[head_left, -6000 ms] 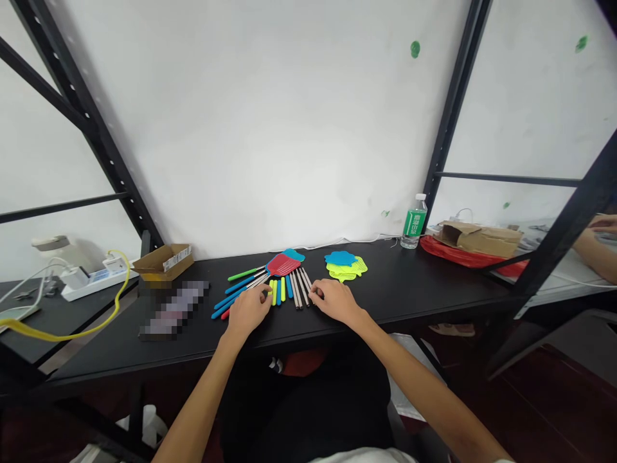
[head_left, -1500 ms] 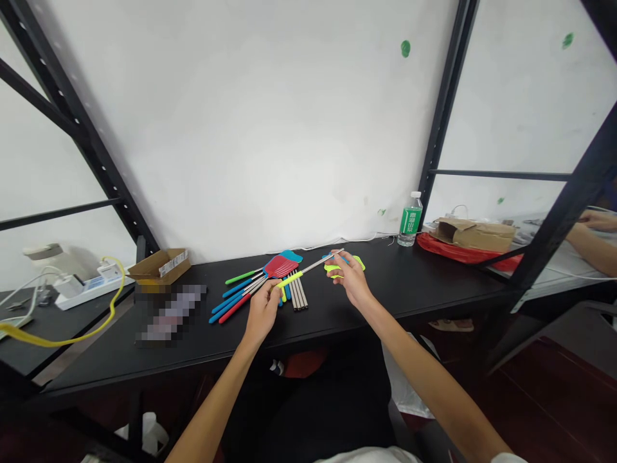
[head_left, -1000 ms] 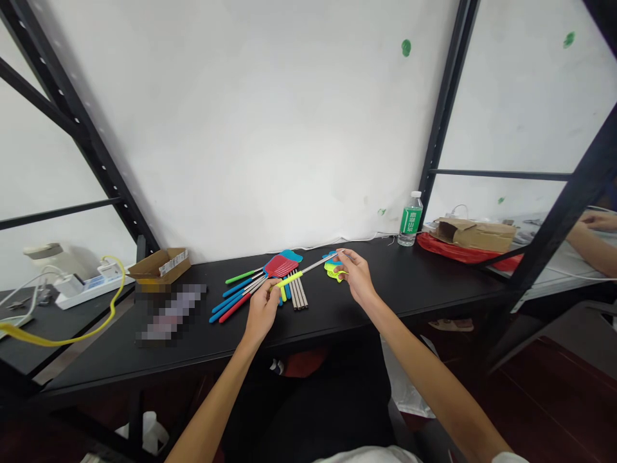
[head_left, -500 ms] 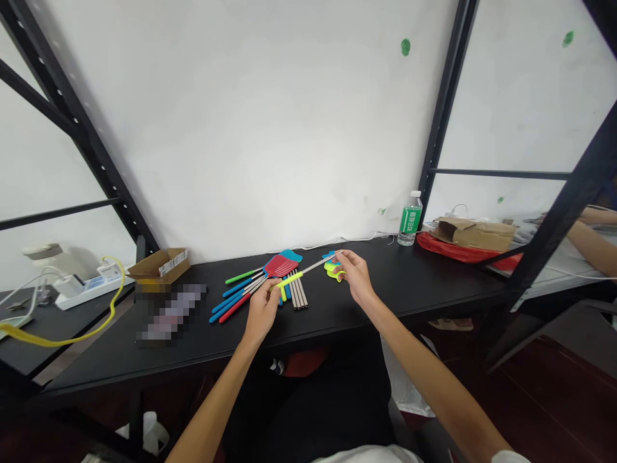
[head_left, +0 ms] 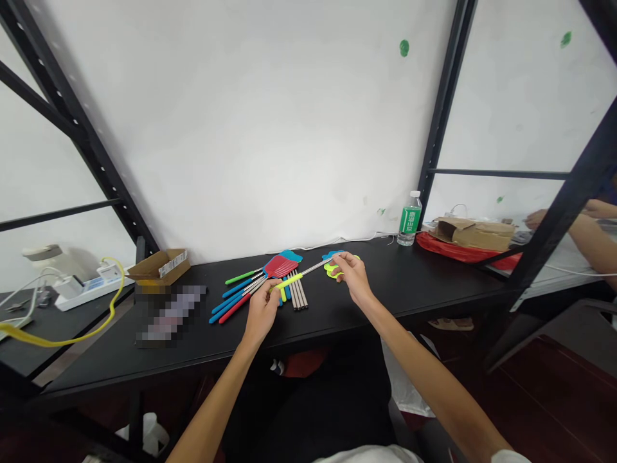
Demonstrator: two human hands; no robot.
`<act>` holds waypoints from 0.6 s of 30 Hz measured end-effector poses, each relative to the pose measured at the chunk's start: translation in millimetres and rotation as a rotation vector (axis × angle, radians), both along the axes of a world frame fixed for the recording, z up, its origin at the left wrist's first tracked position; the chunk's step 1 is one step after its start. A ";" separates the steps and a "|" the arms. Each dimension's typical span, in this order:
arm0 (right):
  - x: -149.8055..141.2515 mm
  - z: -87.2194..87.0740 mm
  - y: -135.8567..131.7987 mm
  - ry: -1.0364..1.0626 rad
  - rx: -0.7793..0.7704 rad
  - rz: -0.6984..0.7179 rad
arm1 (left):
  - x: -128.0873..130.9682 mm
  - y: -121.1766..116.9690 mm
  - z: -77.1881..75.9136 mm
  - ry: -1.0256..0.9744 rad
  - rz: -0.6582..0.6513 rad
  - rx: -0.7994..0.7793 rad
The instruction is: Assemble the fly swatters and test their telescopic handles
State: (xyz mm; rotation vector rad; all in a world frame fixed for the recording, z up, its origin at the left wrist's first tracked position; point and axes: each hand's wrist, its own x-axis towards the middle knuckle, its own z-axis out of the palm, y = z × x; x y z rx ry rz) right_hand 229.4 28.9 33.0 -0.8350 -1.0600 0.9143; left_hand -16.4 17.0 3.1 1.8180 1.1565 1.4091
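My left hand [head_left: 261,310] is closed on the yellow-green grip of a fly swatter handle [head_left: 292,280]. Its thin metal rod slants up to the right, where the fingertips of my right hand [head_left: 354,278] pinch the far end. Beside my left hand lie assembled fly swatters [head_left: 281,265] with red and blue heads and green, blue and red grips. Several bare metal rods [head_left: 299,294] rest side by side beneath the held handle. Loose yellow-green swatter heads [head_left: 330,270] and a blue swatter head [head_left: 331,255] lie behind my right hand, partly hidden by it.
A small open cardboard box [head_left: 161,269] stands at the left, near a white power strip [head_left: 91,292] with a yellow cable. A water bottle [head_left: 409,222] stands at the back right. Beyond it lie a torn carton [head_left: 475,233] and another person's arm [head_left: 595,238].
My right hand has shifted very slightly left and down along the rod's end. My left hand keeps its hold. At the far right, the other person's hand has come further into view.
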 end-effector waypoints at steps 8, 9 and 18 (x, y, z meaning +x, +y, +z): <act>-1.0 -2.4 0.1 -0.035 -0.001 0.010 | -0.1 -1.1 1.2 -0.011 0.000 -0.003; -1.3 -3.1 0.2 -0.043 0.001 0.015 | 0.0 -1.5 1.7 -0.012 0.003 -0.003; -5.6 -6.7 -0.3 -0.056 -0.042 0.068 | 2.5 -6.6 7.9 0.033 0.090 0.000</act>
